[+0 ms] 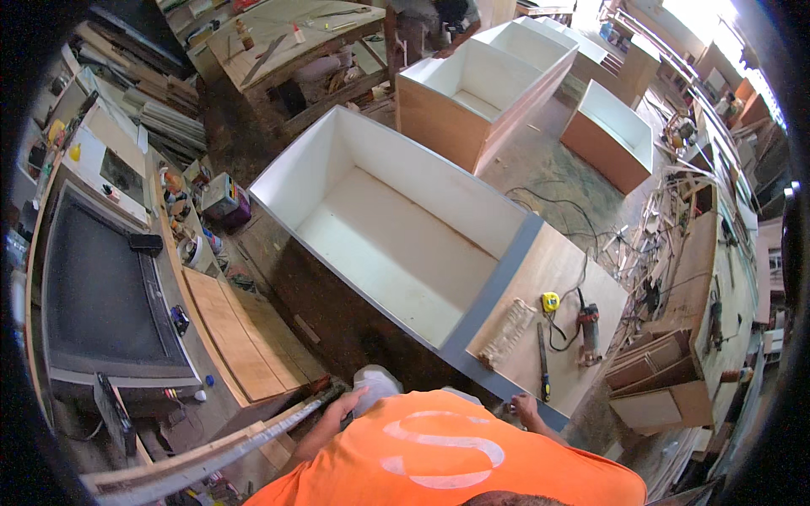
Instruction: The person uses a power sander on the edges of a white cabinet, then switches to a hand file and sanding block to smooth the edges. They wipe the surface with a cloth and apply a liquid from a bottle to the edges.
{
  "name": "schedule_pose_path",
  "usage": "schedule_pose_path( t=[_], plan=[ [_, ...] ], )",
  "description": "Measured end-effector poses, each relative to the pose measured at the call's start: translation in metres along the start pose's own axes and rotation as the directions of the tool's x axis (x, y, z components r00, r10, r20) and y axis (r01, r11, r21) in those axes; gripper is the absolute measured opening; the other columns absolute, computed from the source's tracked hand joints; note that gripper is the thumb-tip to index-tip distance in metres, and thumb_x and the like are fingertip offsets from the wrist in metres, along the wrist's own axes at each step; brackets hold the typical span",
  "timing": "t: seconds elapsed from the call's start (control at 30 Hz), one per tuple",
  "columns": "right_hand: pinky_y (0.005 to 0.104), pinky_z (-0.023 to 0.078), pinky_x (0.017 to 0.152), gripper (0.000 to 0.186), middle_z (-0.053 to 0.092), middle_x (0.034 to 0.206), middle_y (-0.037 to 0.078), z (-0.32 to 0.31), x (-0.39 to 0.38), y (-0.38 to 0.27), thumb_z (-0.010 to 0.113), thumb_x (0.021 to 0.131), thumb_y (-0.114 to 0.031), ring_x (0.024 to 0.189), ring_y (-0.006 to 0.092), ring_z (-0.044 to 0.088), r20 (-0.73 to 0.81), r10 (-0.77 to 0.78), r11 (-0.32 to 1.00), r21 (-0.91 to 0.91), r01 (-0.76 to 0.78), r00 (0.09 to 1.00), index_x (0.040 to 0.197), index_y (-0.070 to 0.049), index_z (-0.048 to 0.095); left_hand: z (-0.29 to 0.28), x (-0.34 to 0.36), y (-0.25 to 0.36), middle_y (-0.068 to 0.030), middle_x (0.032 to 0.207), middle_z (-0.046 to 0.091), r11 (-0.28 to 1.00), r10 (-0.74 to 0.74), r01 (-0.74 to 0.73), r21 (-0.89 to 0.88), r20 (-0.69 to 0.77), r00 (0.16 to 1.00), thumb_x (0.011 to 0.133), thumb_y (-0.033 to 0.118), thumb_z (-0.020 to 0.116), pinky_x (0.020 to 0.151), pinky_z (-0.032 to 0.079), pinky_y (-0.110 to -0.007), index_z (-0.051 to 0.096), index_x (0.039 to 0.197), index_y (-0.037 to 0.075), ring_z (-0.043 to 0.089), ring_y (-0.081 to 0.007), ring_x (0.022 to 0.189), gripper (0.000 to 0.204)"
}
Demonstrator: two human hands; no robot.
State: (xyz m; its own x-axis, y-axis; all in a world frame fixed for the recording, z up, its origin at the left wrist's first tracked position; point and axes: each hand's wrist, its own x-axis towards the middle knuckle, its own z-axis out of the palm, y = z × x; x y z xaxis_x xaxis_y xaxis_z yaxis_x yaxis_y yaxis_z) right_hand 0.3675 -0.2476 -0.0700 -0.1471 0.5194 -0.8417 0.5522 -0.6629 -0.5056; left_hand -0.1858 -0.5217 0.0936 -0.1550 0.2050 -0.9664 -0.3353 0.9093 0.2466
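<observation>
My orange shirt and grey shorts fill the bottom middle. My left hand [349, 405] is curled beside my thigh, near the end of a long board [211, 455]; what its fingers hold, if anything, is hidden. My right hand [525, 408] has bent fingers at the grey edge strip [481, 329] of the cabinet, around something too small to make out. Ahead lies a large white-lined cabinet box [380, 236]. On its plywood end panel [582, 278] are a yellow tape measure [550, 302], a red-and-black power tool [589, 333], a file-like tool [544, 371] and a pale slatted piece [510, 329].
A co-worker [439, 25] stands behind, near more cabinet boxes [460, 110] and a worktable [295, 25]. A cluttered bench [118, 211] with a dark tray-like panel [101, 278] runs along my left. Cables [557, 202], offcuts and a wooden bench [692, 337] are on the right.
</observation>
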Motion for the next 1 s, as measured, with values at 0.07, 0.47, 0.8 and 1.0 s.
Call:
schedule_pose_path(
  t=[0.07,0.47,0.8,1.0],
  plan=[
    [0.0364,0.049,0.053,0.019,0.061,0.079,0.008,0.066,-0.029,-0.094,0.061,0.092,-0.018,0.062,0.0226,0.059,0.017,-0.029,0.99,0.136,0.026,0.999,0.1,0.0,0.062,-0.037,-0.039,0.013,-0.0191,0.142,0.052,0.986,-0.039,0.036,-0.164,-0.012,0.999,0.092,0.058,0.056,0.104,0.042,-0.042,0.051,0.138,-0.004,0.051,-0.03,0.128,0.078],
    [0.0308,0.052,0.058,0.028,0.067,0.078,0.009,0.29,-0.099,-0.365,0.073,0.087,-0.022,0.067,0.0158,0.064,0.153,-0.249,0.886,-0.363,0.288,0.956,0.094,0.005,0.069,-0.226,0.034,0.079,-0.0024,0.067,0.059,0.821,0.27,-0.425,-0.382,-0.395,0.878,0.092,0.018,0.055,0.042,0.03,-0.028,0.052,0.075,0.013,0.045,-0.0098,0.05,0.018],
    [0.0415,0.044,0.051,0.032,0.053,0.055,0.011,0.218,0.063,-0.252,0.058,0.09,-0.029,0.051,0.0262,0.054,-0.284,-0.085,0.995,0.032,0.098,0.955,0.07,-0.005,0.061,-0.269,0.092,0.088,-0.0012,0.069,0.057,0.972,0.146,-0.154,-0.177,-0.054,0.988,0.094,0.02,0.055,0.048,0.039,-0.029,0.056,0.093,0.014,0.05,-0.0127,0.056,0.006],
    [0.0387,0.051,0.056,0.027,0.067,0.065,0.012,0.313,-0.037,-0.279,0.066,0.084,-0.028,0.056,0.0232,0.063,-0.54,-0.15,0.981,-0.187,0.056,0.828,0.08,-0.002,0.071,-0.395,0.112,0.126,-0.0022,0.068,0.057,0.99,0.085,-0.091,-0.104,-0.063,0.994,0.094,0.021,0.056,0.051,0.042,-0.032,0.058,0.102,0.013,0.053,-0.0148,0.058,0.011]
  ],
)
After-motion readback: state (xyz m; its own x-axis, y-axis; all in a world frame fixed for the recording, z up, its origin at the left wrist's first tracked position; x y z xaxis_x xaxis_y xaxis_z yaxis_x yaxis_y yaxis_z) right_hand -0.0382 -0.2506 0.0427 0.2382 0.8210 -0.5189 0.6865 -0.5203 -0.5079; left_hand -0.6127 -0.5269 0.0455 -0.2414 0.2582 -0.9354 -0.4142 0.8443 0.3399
